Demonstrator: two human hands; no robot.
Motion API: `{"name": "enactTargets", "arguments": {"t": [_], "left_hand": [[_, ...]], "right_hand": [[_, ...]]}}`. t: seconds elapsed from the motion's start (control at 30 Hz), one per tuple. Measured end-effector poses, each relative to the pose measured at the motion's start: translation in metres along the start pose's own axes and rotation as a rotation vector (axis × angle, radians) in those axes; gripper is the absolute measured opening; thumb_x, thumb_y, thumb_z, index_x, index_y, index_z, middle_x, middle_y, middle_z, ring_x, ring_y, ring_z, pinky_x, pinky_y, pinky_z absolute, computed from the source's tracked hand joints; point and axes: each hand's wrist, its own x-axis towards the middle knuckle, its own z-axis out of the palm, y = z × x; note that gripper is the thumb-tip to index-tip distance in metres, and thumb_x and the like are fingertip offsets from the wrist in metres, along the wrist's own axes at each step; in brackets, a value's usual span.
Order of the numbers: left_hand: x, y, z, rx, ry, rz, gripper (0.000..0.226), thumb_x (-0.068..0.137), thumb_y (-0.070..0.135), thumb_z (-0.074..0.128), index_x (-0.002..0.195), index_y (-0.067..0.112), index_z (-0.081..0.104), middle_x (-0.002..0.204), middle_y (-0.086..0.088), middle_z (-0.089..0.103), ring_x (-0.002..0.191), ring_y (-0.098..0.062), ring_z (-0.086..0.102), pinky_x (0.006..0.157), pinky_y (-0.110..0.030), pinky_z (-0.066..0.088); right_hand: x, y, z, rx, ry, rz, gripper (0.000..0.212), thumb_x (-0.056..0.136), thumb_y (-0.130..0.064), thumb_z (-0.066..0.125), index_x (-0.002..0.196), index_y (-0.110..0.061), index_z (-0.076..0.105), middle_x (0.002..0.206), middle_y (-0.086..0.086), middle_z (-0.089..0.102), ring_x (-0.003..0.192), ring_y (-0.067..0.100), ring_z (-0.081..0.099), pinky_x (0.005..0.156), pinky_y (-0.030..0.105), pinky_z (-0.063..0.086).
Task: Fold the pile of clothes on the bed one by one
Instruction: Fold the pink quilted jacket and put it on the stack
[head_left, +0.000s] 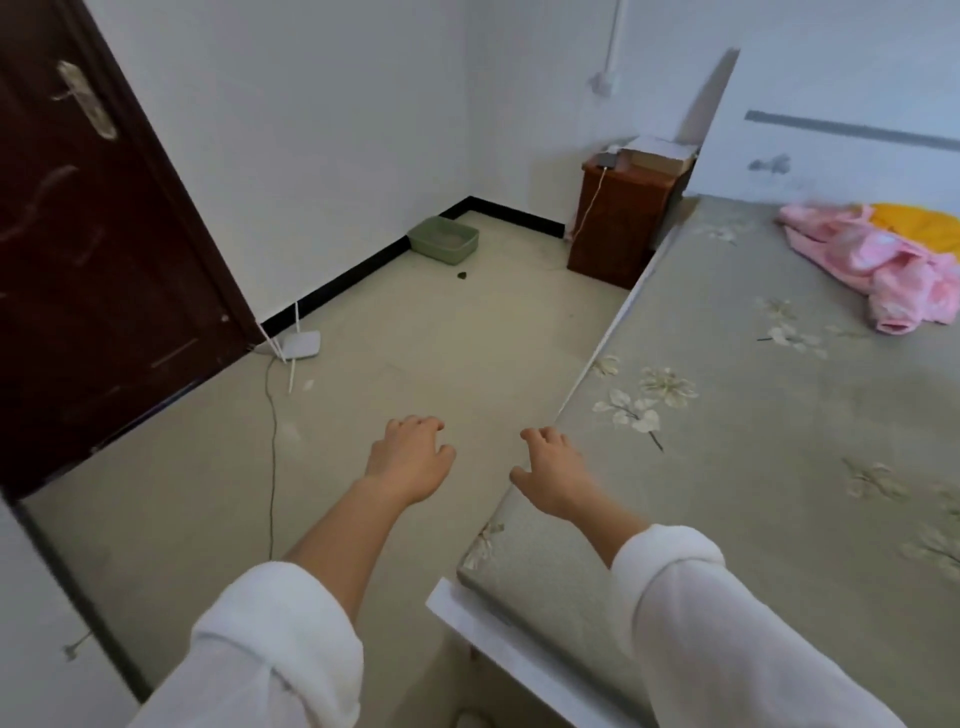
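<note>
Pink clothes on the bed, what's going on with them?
Nobody is touching them yet. A person in white sleeves stands by the bed with the grey flowered cover, both hands held out empty, the left hand over the floor and the right hand at the bed's edge. The crumpled pink clothes lie far across the bed, beside a yellow cloth, unfolded.

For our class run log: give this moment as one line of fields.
stage: folding not begun; left hand: empty, above floor; right hand: empty, at bed edge; pink clothes: crumpled, far end of bed
</note>
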Motion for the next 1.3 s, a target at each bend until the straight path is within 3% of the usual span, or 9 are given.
{"name": "enactTargets", "arguments": {"t": [0.37, 0.57, 1.07, 1.3], "left_hand": [[0.212, -0.066, -0.071, 0.088, 0.035, 0.162, 0.045, 0.095, 0.034, 0.041, 0.139, 0.021, 0.042, 0.144, -0.001, 0.043, 0.131, -0.023, 0.034, 0.101, -0.037, 0.036], [0.316, -0.072, -0.095, 0.105, -0.052, 0.207, 0.045, 0.095, 0.033, 0.041, 0.139, 0.021, 0.042, 0.143, -0.002, 0.043, 0.132, -0.023, 0.034, 0.102, -0.037, 0.038], [0.588, 0.006, -0.147, 0.127, -0.124, 0.555, 0.046, 0.095, 0.033, 0.040, 0.139, 0.018, 0.042, 0.141, -0.005, 0.044, 0.129, -0.024, 0.036, 0.101, -0.040, 0.039], [0.704, 0.085, -0.140, 0.160, -0.188, 0.709, 0.046, 0.095, 0.033, 0.041, 0.139, 0.019, 0.042, 0.141, -0.005, 0.045, 0.129, -0.025, 0.038, 0.101, -0.040, 0.039]], "right_hand": [[0.226, -0.070, -0.039, -0.016, 0.096, 0.058, 0.055, 0.093, -0.035, 0.049, 0.141, -0.013, 0.033, 0.142, 0.011, 0.038, 0.129, 0.032, 0.035, 0.103, 0.042, 0.034], [0.303, -0.082, -0.065, 0.023, 0.094, 0.173, 0.054, 0.093, -0.035, 0.048, 0.140, -0.012, 0.034, 0.141, 0.012, 0.039, 0.128, 0.032, 0.036, 0.103, 0.042, 0.035], [0.470, -0.038, -0.164, 0.094, 0.253, 0.519, 0.056, 0.094, -0.034, 0.047, 0.143, -0.012, 0.031, 0.142, 0.012, 0.039, 0.130, 0.031, 0.035, 0.103, 0.043, 0.037], [0.534, 0.019, -0.212, 0.178, 0.316, 0.682, 0.056, 0.093, -0.034, 0.049, 0.142, -0.011, 0.032, 0.140, 0.014, 0.041, 0.129, 0.032, 0.038, 0.105, 0.041, 0.035]]}}
